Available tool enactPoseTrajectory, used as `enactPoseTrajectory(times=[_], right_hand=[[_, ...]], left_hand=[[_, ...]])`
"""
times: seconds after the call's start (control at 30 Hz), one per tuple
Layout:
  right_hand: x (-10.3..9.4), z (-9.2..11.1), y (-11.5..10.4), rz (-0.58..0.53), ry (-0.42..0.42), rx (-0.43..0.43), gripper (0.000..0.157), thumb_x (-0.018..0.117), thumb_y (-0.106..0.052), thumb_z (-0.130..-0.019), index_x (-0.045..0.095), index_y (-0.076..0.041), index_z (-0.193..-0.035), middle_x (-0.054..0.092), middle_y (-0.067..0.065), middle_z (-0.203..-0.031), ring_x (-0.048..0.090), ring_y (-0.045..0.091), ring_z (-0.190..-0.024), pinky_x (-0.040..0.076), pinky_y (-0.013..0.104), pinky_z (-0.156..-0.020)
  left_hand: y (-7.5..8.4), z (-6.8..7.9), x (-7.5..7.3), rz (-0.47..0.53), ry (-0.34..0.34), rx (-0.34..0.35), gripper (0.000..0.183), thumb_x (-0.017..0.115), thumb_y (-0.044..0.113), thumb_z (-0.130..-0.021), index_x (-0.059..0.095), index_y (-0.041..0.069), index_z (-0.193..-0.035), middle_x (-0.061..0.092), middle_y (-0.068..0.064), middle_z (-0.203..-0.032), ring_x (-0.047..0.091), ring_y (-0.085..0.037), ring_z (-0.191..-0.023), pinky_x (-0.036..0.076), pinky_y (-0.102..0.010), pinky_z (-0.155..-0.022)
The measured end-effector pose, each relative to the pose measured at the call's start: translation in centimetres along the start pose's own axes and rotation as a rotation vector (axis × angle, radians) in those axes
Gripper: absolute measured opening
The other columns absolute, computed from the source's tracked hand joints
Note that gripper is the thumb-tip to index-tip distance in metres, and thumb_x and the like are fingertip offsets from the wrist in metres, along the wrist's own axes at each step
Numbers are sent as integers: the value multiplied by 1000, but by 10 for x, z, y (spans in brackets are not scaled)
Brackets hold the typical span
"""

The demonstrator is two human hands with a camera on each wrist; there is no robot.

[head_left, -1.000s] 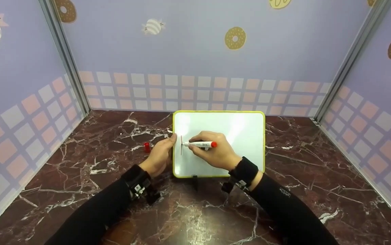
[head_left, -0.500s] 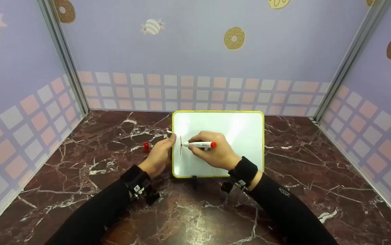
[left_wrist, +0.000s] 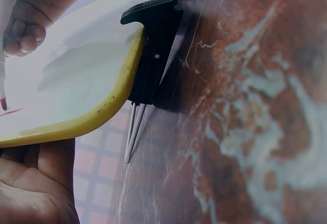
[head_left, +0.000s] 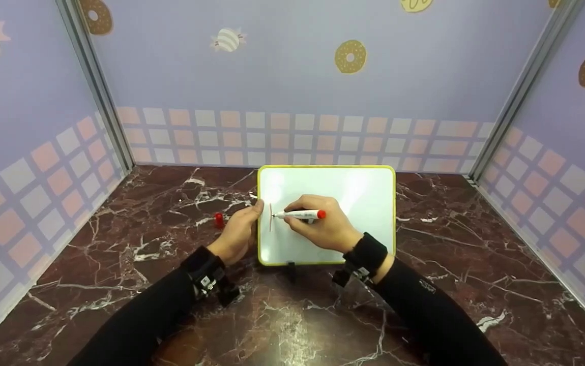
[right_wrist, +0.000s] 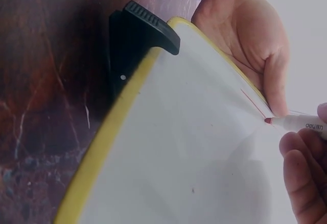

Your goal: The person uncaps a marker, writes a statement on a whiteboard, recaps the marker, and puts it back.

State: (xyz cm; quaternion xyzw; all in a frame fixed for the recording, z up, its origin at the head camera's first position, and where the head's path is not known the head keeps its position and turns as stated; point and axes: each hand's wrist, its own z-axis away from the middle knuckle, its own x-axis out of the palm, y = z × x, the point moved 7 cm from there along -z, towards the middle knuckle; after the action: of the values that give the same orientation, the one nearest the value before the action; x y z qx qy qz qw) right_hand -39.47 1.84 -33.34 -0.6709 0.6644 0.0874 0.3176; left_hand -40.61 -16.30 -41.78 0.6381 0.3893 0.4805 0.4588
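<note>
A whiteboard (head_left: 333,183) with a yellow rim leans back on black stand clips (left_wrist: 153,50) on the table. My left hand (head_left: 236,234) grips its left edge, the thumb (right_wrist: 277,89) along the rim and the fingers (left_wrist: 53,157) behind the board. In my right hand (head_left: 323,226) a white marker (head_left: 300,214) with a red end is pinched between thumb and fingers. Its red tip (right_wrist: 268,121) points left, at or just right of a thin upright red line (head_left: 270,223) on the board. I cannot tell whether the tip touches the surface.
A red marker cap (head_left: 219,220) stands on the dark red marbled table (head_left: 119,284), left of my left hand. Behind the board rises a patterned purple wall (head_left: 292,76), with side walls at left and right.
My right hand and the marker have shifted very slightly to the right, off the red line. The line looks the same length. My left hand and the board keep their places.
</note>
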Motion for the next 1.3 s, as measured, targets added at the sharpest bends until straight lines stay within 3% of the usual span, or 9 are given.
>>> enactPoseTrajectory(times=[0.57,1.3], right_hand=[[-7,0,2,43,-10,60,6,84,-3,-95,82,-3,-101,79,5,-92,70,14,-74,58,29,-64],[-13,0,5,53,5,69,4,82,-1,-92,80,-3,-95,79,5,-88,68,12,-70,56,27,-61]], left_hand=[[0,-1,0,-7,17,-1,58,40,40,-123,62,-12,-136,79,-13,-112,78,-25,-102,67,-44,-90],[0,0,0,0,-5,1,62,38,43,-123,59,-13,-140,77,-15,-114,77,-26,-105,67,-44,-91]])
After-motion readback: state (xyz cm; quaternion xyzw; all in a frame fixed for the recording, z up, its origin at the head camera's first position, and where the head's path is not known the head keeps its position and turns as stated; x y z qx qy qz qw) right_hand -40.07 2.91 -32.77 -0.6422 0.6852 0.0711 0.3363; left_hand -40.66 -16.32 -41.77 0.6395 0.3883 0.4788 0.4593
